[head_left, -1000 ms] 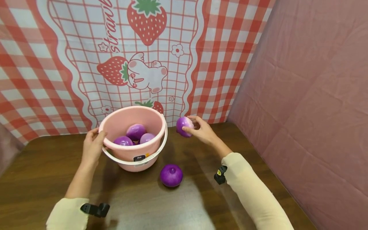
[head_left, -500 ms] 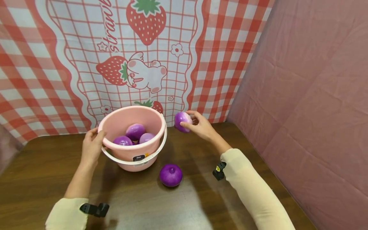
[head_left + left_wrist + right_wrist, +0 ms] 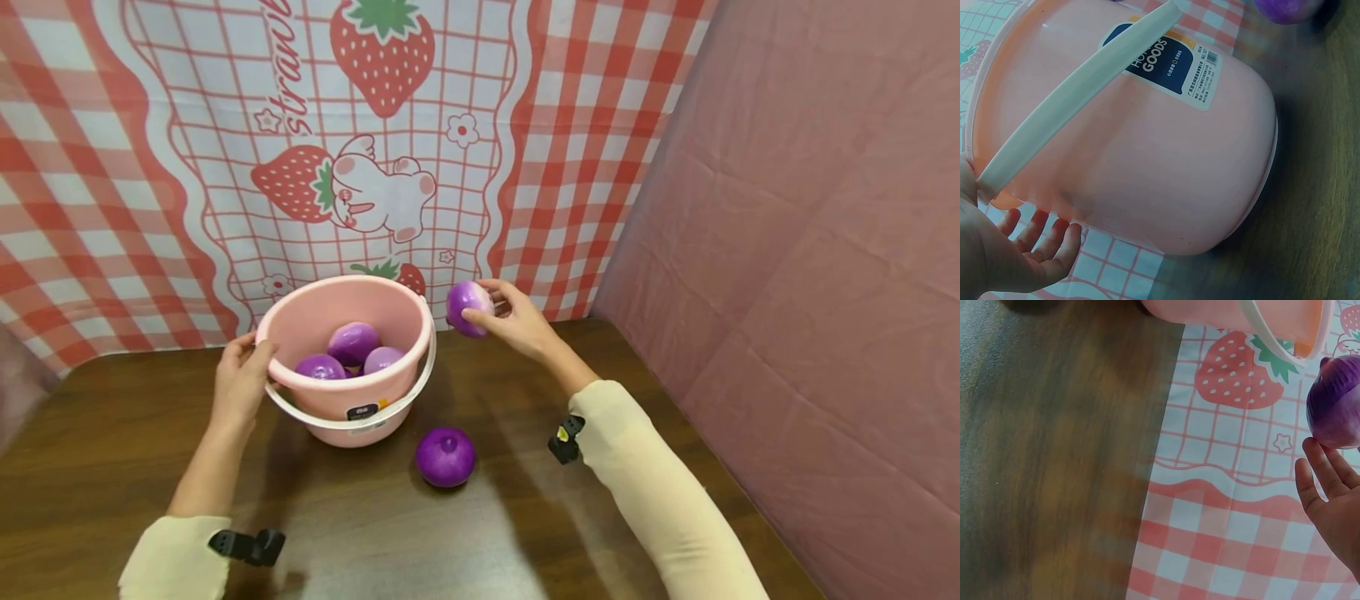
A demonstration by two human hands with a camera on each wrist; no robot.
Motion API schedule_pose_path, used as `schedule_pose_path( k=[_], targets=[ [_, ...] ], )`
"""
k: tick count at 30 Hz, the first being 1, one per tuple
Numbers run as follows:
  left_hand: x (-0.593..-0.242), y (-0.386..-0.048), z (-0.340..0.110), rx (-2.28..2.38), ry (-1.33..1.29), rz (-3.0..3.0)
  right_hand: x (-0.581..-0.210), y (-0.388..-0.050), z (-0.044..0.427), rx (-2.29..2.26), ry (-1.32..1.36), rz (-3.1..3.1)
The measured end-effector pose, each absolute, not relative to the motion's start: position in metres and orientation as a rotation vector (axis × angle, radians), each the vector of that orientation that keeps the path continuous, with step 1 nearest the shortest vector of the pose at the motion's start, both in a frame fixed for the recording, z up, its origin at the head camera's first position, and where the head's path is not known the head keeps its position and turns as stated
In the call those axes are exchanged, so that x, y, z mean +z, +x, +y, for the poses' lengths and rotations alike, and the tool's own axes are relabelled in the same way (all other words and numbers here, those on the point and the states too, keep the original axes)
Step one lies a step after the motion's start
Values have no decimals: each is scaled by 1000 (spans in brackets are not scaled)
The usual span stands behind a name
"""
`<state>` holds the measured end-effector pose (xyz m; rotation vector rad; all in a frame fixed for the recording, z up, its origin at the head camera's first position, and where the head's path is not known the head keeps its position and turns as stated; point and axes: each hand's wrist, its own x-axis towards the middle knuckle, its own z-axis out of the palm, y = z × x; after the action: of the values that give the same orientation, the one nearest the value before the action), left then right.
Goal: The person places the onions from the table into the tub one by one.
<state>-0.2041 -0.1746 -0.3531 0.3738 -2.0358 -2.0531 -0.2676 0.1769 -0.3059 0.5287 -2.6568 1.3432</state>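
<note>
A pink bucket [image 3: 300, 400] with a white handle [image 3: 1079, 94] stands on the table, several purple onions [image 3: 354, 343] inside it. At its left rim my left hand [image 3: 238, 383] grips the edge, thumb over the rim and fingers outside. My right hand [image 3: 521, 321] holds a purple-and-white onion [image 3: 468, 308] in the air, just right of the bucket's rim; the right wrist view shows this onion [image 3: 1338, 403] above the fingertips. Another purple onion [image 3: 446, 457] sits on the table in front of the bucket, to its right.
The dark wooden table [image 3: 360, 533] runs up to a red-and-white checked cloth [image 3: 585, 167] with strawberry prints behind the bucket. A pink fabric wall [image 3: 810, 250] borders the right side. The bucket's label [image 3: 1166, 65] faces the front.
My right hand has moved up and a little left with the onion, closer to the bucket. The left hand, the bucket and the onion on the table stay in place.
</note>
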Motion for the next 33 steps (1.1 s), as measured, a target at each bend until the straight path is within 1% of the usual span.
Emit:
schedule_pose_path(
  k=[16,33],
  targets=[
    [-352,-204,-175,-2043,394,-2045,-297,-267,165,1356,504,-2647],
    [-354,-206,-175,-2054,389,-2046,-292,-269,152,1365,545,-2614]
  ],
)
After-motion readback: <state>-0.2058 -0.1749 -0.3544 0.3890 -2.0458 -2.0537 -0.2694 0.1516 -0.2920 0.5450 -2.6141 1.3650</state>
